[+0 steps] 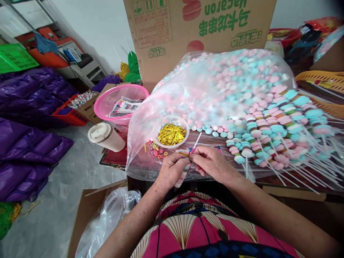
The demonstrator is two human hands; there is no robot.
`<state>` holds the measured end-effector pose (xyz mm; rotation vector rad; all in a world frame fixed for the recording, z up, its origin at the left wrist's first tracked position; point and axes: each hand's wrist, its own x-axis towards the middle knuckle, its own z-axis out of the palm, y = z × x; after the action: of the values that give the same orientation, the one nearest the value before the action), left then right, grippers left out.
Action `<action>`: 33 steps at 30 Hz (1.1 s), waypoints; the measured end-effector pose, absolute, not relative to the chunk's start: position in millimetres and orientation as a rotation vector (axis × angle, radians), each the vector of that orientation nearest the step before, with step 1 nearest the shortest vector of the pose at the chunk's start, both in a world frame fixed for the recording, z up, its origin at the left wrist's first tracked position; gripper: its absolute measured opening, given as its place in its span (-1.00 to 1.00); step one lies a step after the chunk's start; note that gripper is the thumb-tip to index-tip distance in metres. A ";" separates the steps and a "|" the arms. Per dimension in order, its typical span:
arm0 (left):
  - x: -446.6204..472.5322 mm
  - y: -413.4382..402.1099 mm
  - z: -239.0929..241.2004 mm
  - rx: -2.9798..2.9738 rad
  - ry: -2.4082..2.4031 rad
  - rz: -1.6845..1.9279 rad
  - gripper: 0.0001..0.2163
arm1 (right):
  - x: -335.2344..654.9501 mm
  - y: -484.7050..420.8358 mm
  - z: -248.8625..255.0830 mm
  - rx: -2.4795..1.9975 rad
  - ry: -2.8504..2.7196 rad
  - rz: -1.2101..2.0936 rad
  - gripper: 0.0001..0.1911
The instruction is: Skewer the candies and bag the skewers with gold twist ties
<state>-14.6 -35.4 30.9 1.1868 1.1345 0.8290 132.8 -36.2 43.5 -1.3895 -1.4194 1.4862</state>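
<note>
A wrapped macaron candy skewer [185, 172] is in my left hand [172, 170], its candy end pointing down toward my lap. Its white stick [198, 139] sticks up past my fingertips. Around the gathered neck of its clear wrapper lies a gold twist tie [184, 153]. My right hand [211, 163] is closed in a pinch at that neck, close against the left fingertips; the tie's far end is hidden there. Just beyond my hands stands a white bowl [187, 133] of gold twist ties [171, 134]. Small ring candies [158, 150] lie beside it.
A big clear bag of pink and blue candies [228, 82] covers the table's back. Finished-looking skewers [279, 132] are piled at right. At left are a lidded cup [107, 137] and pink basket [103, 114] of packets. A large carton [177, 32] stands behind.
</note>
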 end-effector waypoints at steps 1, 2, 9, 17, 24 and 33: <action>-14.5 -36.9 31.8 1.156 1.137 0.805 -0.79 | 132.4 -35.6 41.5 -1.404 -1.442 1.433 -0.80; -13.9 -38.2 32.5 1.121 1.142 0.790 -0.76 | 131.9 -35.0 39.1 -1.419 -1.471 1.368 -0.80; -12.2 -33.7 31.3 0.811 1.068 0.845 -0.71 | 137.4 -36.1 36.7 -1.336 -1.498 1.360 -0.80; -12.3 -20.6 35.3 0.495 0.650 0.531 -0.74 | 159.8 -27.3 59.1 -0.922 -1.996 1.171 -0.80; 8.0 -20.9 33.8 0.402 0.796 0.942 -0.72 | 138.9 -36.8 36.2 -1.343 -1.771 0.632 -0.70; 24.3 -26.5 51.2 0.837 1.072 0.937 -0.48 | 176.8 -40.2 63.6 -1.404 -1.900 -0.026 -0.77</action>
<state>24.3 -26.5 51.2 0.8366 1.0719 0.9374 176.8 -40.2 63.6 -1.4035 -1.9001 -0.0255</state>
